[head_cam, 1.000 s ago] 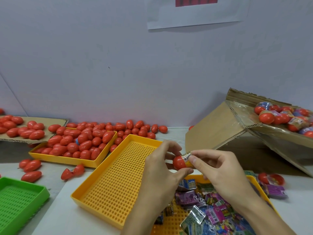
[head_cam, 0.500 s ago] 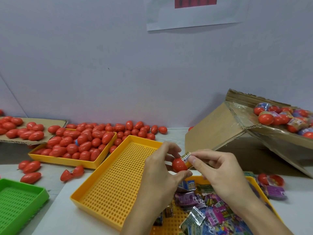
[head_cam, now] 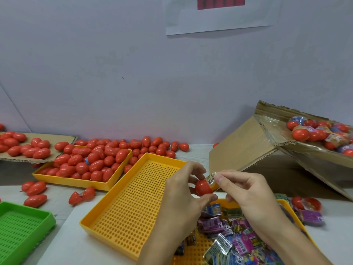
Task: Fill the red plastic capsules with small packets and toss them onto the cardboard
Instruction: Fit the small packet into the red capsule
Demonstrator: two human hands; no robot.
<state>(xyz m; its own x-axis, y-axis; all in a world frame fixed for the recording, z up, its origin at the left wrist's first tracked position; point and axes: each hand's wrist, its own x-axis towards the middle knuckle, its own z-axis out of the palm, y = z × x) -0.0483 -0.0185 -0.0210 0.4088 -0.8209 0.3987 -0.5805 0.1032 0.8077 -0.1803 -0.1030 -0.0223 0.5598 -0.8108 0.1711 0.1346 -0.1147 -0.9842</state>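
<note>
Backdrop: pale grey wall point(head_cam: 114, 73) behind a white table point(head_cam: 63, 243); a white paper sheet point(head_cam: 219, 20) with a red-and-black block hangs high on the wall, its print too blurred to read.
Left hand: left hand point(head_cam: 183, 190) grips a red capsule half point(head_cam: 203, 187) between curled fingers and thumb, above the near edge of the empty yellow tray point(head_cam: 133, 203).
Right hand: right hand point(head_cam: 246, 190) pinches a small packet point(head_cam: 211, 179) at the capsule's open mouth; the packet shows a barcode, other print unreadable.
Packets: heap of coloured packets point(head_cam: 229, 238) in a second yellow tray point(head_cam: 284, 202) under the forearms; several bear a "6+" mark and barcodes.
Empty capsules: red capsules point(head_cam: 89, 163) fill a far yellow tray point(head_cam: 76, 181) and spill along the wall and over the table.
Cardboard left: flat cardboard point(head_cam: 63, 137) at far left carries more red capsules.
Cardboard right: tilted cardboard box point(head_cam: 267, 148) at right holds capsules mixed with packets point(head_cam: 321, 133).
Green tray: green tray point(head_cam: 23, 228) sits at the lower left corner.
Loose items: an open capsule point(head_cam: 305, 203) and a purple packet point(head_cam: 311, 218) lie right of the packet tray.
</note>
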